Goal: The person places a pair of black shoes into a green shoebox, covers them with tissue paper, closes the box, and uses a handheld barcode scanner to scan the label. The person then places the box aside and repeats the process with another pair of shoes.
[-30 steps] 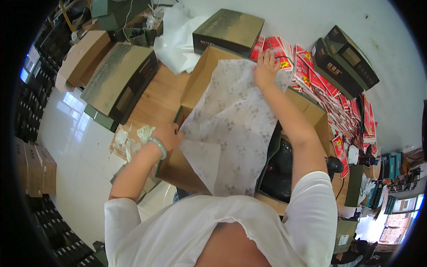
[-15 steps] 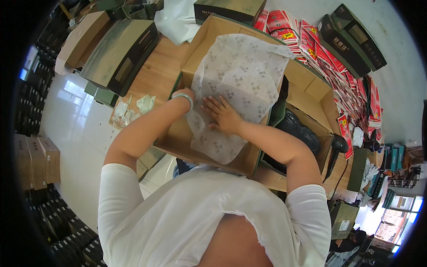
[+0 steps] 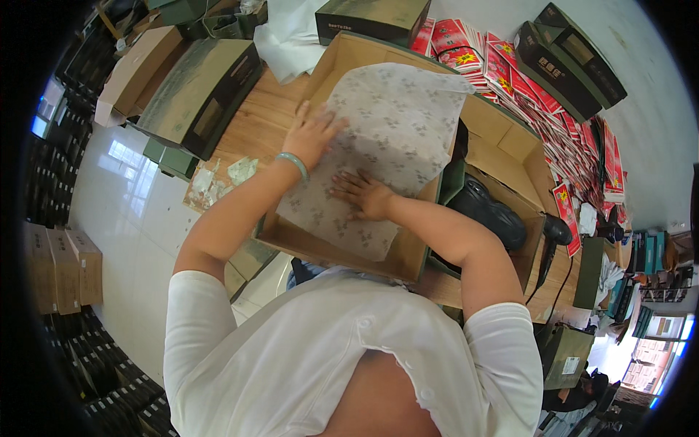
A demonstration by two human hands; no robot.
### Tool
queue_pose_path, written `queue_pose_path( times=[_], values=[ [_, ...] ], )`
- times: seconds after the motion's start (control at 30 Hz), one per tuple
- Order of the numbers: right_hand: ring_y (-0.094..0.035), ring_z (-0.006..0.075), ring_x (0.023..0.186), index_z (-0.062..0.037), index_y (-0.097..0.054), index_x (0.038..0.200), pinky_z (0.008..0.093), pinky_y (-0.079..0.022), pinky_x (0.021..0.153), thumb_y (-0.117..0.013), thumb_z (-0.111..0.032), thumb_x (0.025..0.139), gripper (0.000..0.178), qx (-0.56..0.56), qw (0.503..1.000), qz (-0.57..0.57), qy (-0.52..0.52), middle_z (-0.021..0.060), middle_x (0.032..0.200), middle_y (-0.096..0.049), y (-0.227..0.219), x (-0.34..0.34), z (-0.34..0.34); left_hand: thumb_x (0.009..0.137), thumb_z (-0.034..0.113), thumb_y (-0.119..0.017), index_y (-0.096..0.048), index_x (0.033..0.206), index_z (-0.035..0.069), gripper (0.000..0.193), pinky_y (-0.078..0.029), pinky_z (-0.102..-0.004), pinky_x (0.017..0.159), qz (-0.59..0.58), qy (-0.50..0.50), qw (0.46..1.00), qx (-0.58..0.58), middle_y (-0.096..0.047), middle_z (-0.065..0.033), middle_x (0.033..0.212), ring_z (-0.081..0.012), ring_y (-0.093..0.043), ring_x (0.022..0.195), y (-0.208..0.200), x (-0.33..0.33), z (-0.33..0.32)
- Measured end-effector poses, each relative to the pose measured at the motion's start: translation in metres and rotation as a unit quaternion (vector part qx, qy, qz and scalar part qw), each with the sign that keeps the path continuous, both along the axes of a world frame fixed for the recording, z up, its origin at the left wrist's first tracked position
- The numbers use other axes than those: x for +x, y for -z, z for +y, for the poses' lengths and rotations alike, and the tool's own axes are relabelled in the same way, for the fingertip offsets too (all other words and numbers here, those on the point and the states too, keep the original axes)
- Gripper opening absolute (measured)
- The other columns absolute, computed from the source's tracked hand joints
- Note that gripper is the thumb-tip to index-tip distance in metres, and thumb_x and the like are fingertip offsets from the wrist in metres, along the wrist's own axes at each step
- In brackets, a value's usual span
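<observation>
A thin white sheet of tissue paper with a grey leafy print lies spread in an open cardboard box. My right hand rests flat on the sheet's middle with its fingers spread. My left hand, a pale bangle on its wrist, is by the sheet's left edge and the box's left wall. Its fingers are apart and slightly blurred. Right beside this box is another open box with black shoes in it.
A black hair dryer lies to the right, its cord trailing. Behind it spread many red printed cards. Dark green shoe boxes stand at the back right, and another closed box sits at the left of the wooden table.
My left hand has come up from the box's left side and moved away from me along the sheet's edge. The sheet's left part now lies flatter. My right hand has barely moved.
</observation>
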State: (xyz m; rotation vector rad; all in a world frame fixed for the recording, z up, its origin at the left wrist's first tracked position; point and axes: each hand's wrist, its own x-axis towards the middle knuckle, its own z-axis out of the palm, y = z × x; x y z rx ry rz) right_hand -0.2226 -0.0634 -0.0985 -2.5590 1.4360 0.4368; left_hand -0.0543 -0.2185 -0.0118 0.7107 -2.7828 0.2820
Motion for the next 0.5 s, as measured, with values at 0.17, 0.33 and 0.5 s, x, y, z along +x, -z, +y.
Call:
queue_pose_path(
  times=[0.17, 0.33, 0.5],
  values=[
    [-0.004, 0.0251, 0.151, -0.0308, -0.003, 0.157, 0.0500, -0.011, 0.120, -0.043, -0.068, 0.090, 0.087, 0.054, 0.998, 0.006, 0.029, -0.0004, 0.164, 0.001, -0.001, -0.004, 0.010, 0.089, 0.016, -0.058, -0.042, 0.144, 0.017, 0.057, -0.009, -0.0599, 0.117, -0.161, -0.188, 0.967, -0.061, -0.037, -0.0051, 0.152, -0.0250, -0.025, 0.145, -0.020, -0.002, -0.016],
    [-0.004, 0.0248, 0.151, -0.0331, 0.003, 0.156, 0.0530, -0.012, 0.119, -0.058, -0.065, 0.085, 0.099, 0.080, 0.994, 0.068, 0.008, -0.0020, 0.164, 0.002, -0.015, -0.013, 0.027, 0.091, 0.025, -0.057, -0.043, 0.144, 0.016, 0.055, -0.010, -0.0622, 0.116, -0.013, -0.127, 0.991, -0.044, -0.035, -0.0057, 0.153, -0.0266, -0.027, 0.144, -0.038, -0.007, 0.007],
    [0.000, 0.0313, 0.150, -0.0313, -0.005, 0.156, 0.0644, -0.002, 0.116, -0.066, -0.065, 0.079, 0.104, 0.147, 0.983, 0.078, 0.078, 0.0076, 0.164, 0.002, -0.046, 0.018, 0.040, 0.083, 0.036, -0.070, -0.022, 0.155, 0.026, 0.087, -0.007, -0.0625, 0.116, -0.100, -0.052, 0.989, 0.099, -0.019, -0.0113, 0.160, -0.0336, -0.018, 0.147, -0.001, 0.003, -0.005]
  ],
)
